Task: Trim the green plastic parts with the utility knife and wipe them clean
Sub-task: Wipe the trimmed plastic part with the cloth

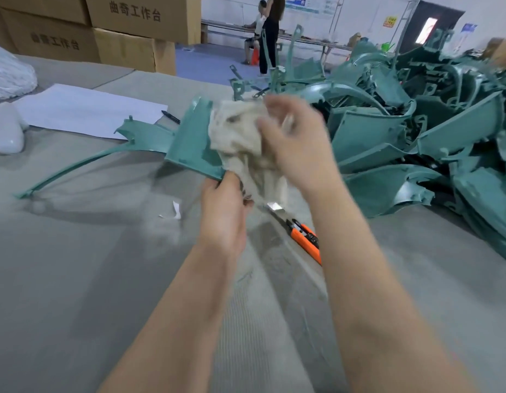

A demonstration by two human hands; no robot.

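Note:
A long green plastic part (186,140) with a thin curved arm reaching left is lifted above the grey table. My left hand (225,211) grips its near edge from below. My right hand (294,143), blurred by motion, holds a crumpled beige rag (240,134) against the part's right end. The orange utility knife (305,236) lies on the table between my forearms, its blade extended toward the part.
A large heap of green plastic parts (416,131) fills the table's right side. A white sheet (87,109) with a pen (170,116) and white bagged items (8,78) lie at the left. Cardboard boxes (127,32) stand behind. Two people are at a far bench.

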